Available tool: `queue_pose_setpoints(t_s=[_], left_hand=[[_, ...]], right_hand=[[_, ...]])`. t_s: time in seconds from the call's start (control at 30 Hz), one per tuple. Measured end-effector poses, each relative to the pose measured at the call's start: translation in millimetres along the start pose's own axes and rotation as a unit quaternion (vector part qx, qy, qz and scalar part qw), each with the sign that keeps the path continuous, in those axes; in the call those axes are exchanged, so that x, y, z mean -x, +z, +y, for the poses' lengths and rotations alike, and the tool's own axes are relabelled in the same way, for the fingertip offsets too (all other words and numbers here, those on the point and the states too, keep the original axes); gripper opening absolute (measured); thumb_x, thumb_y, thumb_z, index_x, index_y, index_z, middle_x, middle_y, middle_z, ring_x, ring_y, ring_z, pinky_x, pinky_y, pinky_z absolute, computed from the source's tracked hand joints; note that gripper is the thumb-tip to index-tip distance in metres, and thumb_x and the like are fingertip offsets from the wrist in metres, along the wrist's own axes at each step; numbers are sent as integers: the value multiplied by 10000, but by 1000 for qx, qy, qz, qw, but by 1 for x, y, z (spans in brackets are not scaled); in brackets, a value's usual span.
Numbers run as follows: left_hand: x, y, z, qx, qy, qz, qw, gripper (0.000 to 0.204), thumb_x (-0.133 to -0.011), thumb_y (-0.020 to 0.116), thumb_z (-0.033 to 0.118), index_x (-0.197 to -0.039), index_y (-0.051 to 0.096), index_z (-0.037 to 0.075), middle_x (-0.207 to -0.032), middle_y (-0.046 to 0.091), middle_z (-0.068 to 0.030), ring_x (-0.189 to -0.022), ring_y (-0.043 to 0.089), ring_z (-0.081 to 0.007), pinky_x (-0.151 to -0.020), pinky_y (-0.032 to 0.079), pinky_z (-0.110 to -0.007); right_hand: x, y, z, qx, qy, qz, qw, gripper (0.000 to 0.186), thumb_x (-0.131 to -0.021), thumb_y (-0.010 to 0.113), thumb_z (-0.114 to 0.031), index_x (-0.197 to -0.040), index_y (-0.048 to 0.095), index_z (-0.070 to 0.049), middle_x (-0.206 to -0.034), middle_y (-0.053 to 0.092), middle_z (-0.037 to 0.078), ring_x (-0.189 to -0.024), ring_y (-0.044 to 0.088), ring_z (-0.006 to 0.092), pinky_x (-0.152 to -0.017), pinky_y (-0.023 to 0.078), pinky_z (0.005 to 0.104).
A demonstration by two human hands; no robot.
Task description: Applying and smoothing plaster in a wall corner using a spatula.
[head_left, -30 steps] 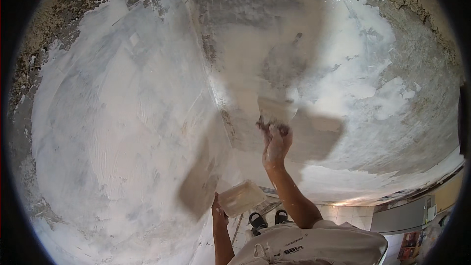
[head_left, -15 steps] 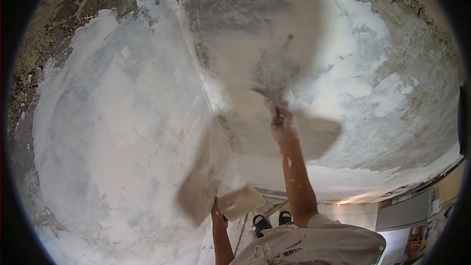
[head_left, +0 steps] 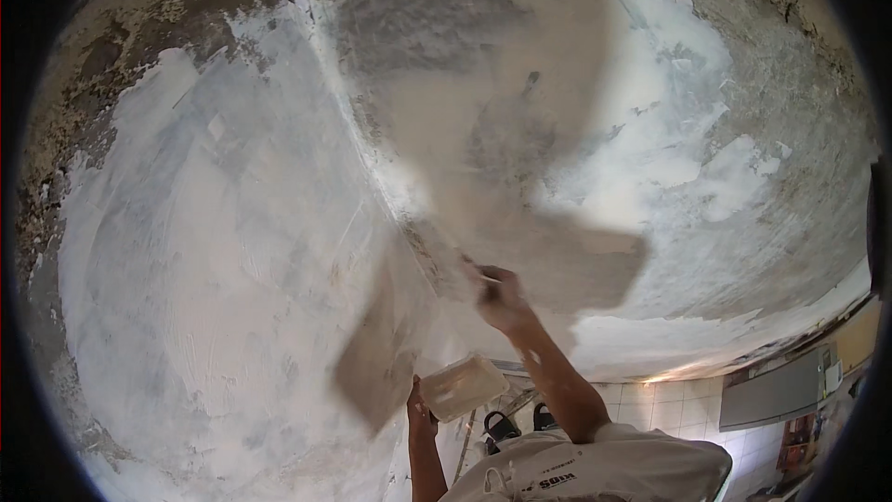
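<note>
My right hand (head_left: 503, 298) is closed round the handle of a putty knife (head_left: 472, 268), close to the inner corner where two wall faces meet. Motion smears the tool, and its blade is hard to make out against the wall. Low and to the left, my left hand (head_left: 421, 403) grips the end of a pale, see-through rectangular tub (head_left: 463, 389), tilted so that its inside faces up. What the tub holds is not clear. White filler covers much of the left wall face (head_left: 214, 251) and lies in patches on the right wall face (head_left: 650, 167).
Rough bare plaster (head_left: 93, 46) runs along the upper edge. My shadow (head_left: 483, 112) falls across the corner. Below are my sandals (head_left: 502, 426) on a tiled floor (head_left: 650, 404). A grey panel (head_left: 767, 397) and a reddish shelf (head_left: 796, 442) stand at the lower right.
My right hand has come down and left with the putty knife, from the right wall face to near the corner. My left hand and the tub have shifted only slightly right.
</note>
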State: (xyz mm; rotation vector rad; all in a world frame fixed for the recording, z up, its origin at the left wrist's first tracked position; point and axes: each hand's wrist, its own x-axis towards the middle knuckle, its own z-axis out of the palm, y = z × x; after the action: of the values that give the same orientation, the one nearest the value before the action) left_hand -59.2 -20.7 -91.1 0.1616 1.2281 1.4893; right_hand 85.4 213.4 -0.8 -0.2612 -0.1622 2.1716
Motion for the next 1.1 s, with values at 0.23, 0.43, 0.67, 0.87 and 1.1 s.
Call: queue_pose_setpoints(t_s=[0.23,0.43,0.67,0.87,1.1], left_hand=[[1,9,-3,-11,26,-2,1000,549,-929,456,511,-1199,503,35,-1128,585,-116,-1030,583,-257,-881,492,-406],[2,18,3,-23,-10,22,999,548,-950,416,495,-1206,497,18,-1124,585,-129,-1041,581,-263,-886,495,-409],[-8,57,3,-57,28,-42,997,527,-959,401,484,-1181,516,19,-1092,597,-134,-993,603,-251,-861,511,-384],[-12,47,-8,-81,17,-91,992,1050,-754,597,664,-1453,160,13,-1329,434,-143,-1216,459,-291,-1011,417,-433],[-14,37,-15,-13,-1,-35,999,511,-946,436,498,-1159,522,42,-1085,601,-106,-985,598,-236,-832,506,-369]], right_hand=[[-106,-27,20,-233,138,-60,961,292,-900,425,-2,-1140,531,126,-1074,626,184,-939,649,247,-789,580,268],[-44,15,-42,-352,148,-188,905,294,-902,418,0,-1150,534,107,-1269,515,228,-1090,595,277,-855,568,300],[48,-21,-118,-431,106,-225,867,392,-908,388,-34,-1293,442,25,-1303,498,196,-1098,594,266,-894,545,346],[89,-26,-94,-394,98,-170,898,395,-909,402,-66,-1290,441,33,-1290,513,176,-1054,618,272,-823,578,330],[-46,-38,-5,-203,172,-175,948,375,-906,373,-21,-1260,455,73,-1196,582,182,-918,666,221,-707,590,248]])
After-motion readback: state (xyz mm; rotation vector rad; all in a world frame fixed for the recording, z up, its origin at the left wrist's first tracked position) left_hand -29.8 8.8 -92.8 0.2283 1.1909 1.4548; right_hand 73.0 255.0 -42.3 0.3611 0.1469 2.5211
